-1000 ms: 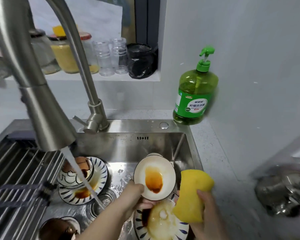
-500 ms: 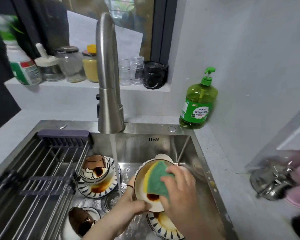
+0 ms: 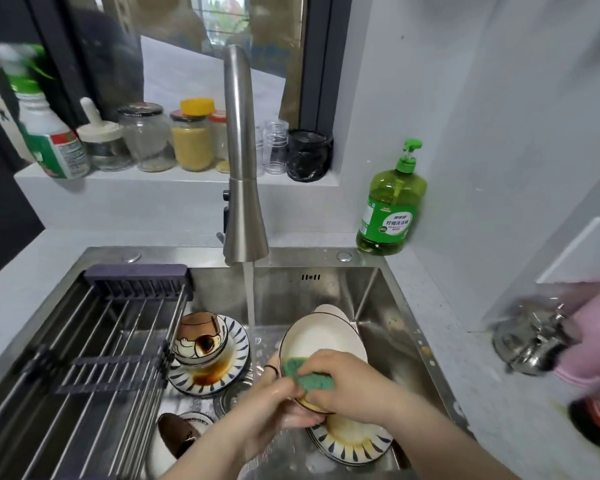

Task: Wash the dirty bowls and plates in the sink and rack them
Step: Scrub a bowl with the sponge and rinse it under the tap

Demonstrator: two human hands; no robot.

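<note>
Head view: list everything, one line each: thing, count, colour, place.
sink: 1, steel, centre
faucet: 1, steel, behind sink, running
rack: 1, steel and dark, over sink's left
white plate: 1, tilted, sink's right
sponge: 1, green and yellow, on white plate
left striped plate: 1, white-blue, sauce-stained, sink floor
right striped plate: 1, white-blue, under the hands
cartoon bowl: 1, white-brown, on left striped plate
brown bowl: 1, sink's near left
soap bottle: 1, green, back right counter
jars: about 4, clear, sill
black pot: 1, sill's right
kettle: 1, steel, right counter, blurred
left hand: grip on white plate's rim
right hand: grip on sponge
</note>
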